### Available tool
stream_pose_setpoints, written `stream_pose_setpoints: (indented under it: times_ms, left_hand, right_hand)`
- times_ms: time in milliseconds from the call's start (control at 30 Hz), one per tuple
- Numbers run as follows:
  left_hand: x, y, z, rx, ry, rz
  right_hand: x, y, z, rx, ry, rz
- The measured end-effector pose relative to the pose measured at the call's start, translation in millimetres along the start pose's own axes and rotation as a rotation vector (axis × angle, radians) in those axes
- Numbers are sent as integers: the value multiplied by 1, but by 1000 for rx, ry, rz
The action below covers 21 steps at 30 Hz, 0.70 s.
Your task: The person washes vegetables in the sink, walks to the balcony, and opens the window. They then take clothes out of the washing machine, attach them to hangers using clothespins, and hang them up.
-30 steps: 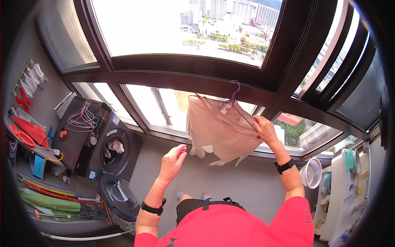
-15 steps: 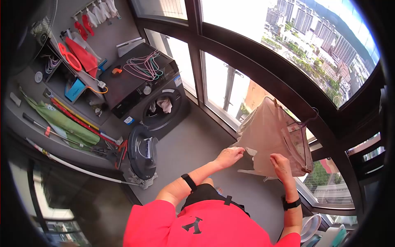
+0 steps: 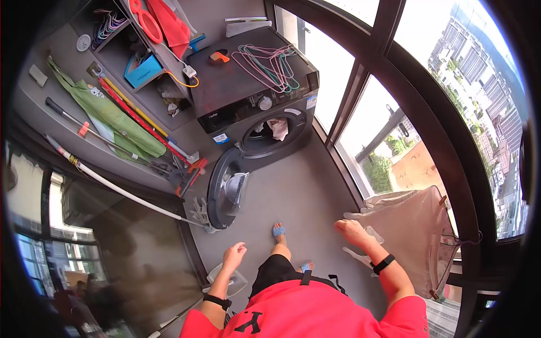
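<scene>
My left hand (image 3: 234,257) is over the floor left of my legs, fingers curled in, with nothing visible in it. In front of the hanging beige cloth (image 3: 414,234) is my right hand (image 3: 351,231), closed into a loose fist; I see no object in it. Clothes pegs hold the cloth beside the window, and pale strips stick out from its near edge close to my right wrist. Ahead, a dark front-loading washing machine (image 3: 256,93) has its round door (image 3: 226,188) swung open. Some pale pink laundry (image 3: 278,129) lies inside the drum.
Pink and green hangers (image 3: 267,65) and an orange-and-black item (image 3: 220,56) lie on the washer. Long-handled tools, a mop (image 3: 129,194) and a green cloth (image 3: 110,121) line the left wall. A small bin (image 3: 228,281) stands by my left forearm.
My view has turned left toward the washing machine, putting the cloth lower right. Both hands have moved away from the cloth's middle, the left one farther, and are now wide apart.
</scene>
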<state>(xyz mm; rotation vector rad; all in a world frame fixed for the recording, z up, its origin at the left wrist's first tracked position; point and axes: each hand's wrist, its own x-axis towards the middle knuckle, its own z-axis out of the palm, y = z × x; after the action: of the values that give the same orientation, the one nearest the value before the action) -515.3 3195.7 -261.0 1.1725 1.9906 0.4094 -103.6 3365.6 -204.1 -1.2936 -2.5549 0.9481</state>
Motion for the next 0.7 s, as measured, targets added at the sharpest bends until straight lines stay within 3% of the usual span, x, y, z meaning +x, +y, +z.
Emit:
stream_pose_setpoints:
  times_ms: [167, 400, 567, 633, 700]
  left_hand:
    - [36, -8, -24, -91, -22, -72]
    - [51, -39, -40, -171, 27, -223]
    - [30, -82, -4, -183, 29, -424]
    - [16, -106, 28, -107, 20, -435]
    - [30, -59, 12, 87, -214, -674]
  right_hand:
    - [86, 39, 57, -44, -313, 115]
    - [227, 66, 126, -24, -492, 91]
    - [357, 97, 155, 16, -449, 89]
    - [413, 113, 162, 92, -390, 190]
    - [470, 147, 186, 131, -258, 238]
